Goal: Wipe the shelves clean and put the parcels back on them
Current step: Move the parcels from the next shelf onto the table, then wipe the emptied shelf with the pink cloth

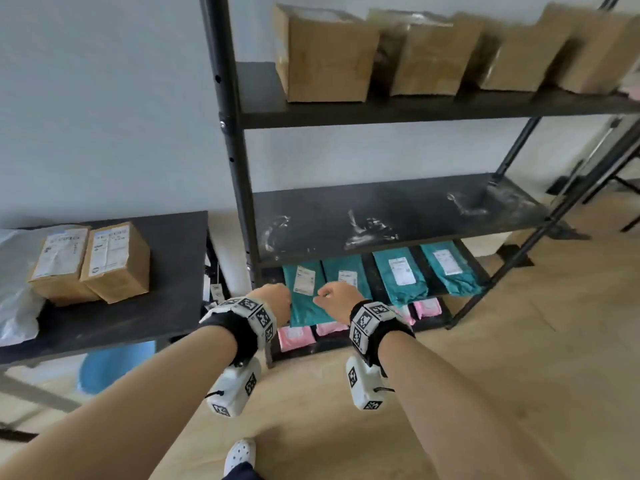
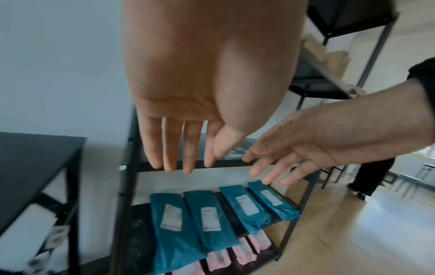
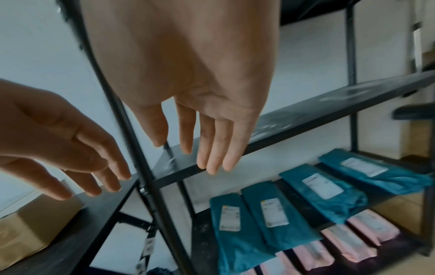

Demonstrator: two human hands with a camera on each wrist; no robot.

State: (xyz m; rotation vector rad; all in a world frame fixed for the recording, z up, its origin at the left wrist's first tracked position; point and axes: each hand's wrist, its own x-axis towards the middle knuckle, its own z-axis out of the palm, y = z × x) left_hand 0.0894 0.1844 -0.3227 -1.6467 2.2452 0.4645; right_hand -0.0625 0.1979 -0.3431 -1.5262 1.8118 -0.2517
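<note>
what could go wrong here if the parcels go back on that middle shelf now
The middle shelf shows pale smears, so the two boxes on the side table could likely pick up residue. Both the left hand and right hand hold no cloth, so wiping may get skipped.

Soft, even daylight fills the head view; the cardboard boxes (image 1: 450,50) at 1 o'clock smear with motion blur and the rack posts bow at the edges. Both wrist views are dimmer and bluish, fingers and teal parcels (image 2: 212,219) soft-edged, with window glare on the floor (image 2: 388,214) at 4 o'clock.
</note>
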